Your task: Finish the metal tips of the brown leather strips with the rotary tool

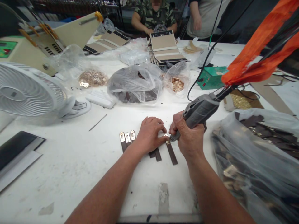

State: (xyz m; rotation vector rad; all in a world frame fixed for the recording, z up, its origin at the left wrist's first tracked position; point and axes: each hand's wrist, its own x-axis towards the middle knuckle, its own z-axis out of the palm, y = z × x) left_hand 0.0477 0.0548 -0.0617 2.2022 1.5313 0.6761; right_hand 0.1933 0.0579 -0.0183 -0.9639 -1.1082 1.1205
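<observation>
My right hand (pixel 190 137) is wrapped round a grey electric screwdriver (pixel 201 109), tilted with its tip down at the left. That tip meets the gold metal end of a dark brown strap (pixel 172 154) lying on the table. My left hand (pixel 150 135) is closed, thumb and forefinger at the strap's metal end; exactly where they grip is partly hidden. Left of it lie several more brown straps with slotted metal ends (pixel 127 137), some partly covered by my left hand and forearm.
A white fan (pixel 28 90) stands at left. Behind my hands are a plastic bag of dark pieces (pixel 135 84) and bags of gold metal parts (pixel 177 84). A large bag of straps (pixel 257 149) sits at right. Orange cloth (pixel 257 65) wraps the screwdriver's cable. Two people are across the table.
</observation>
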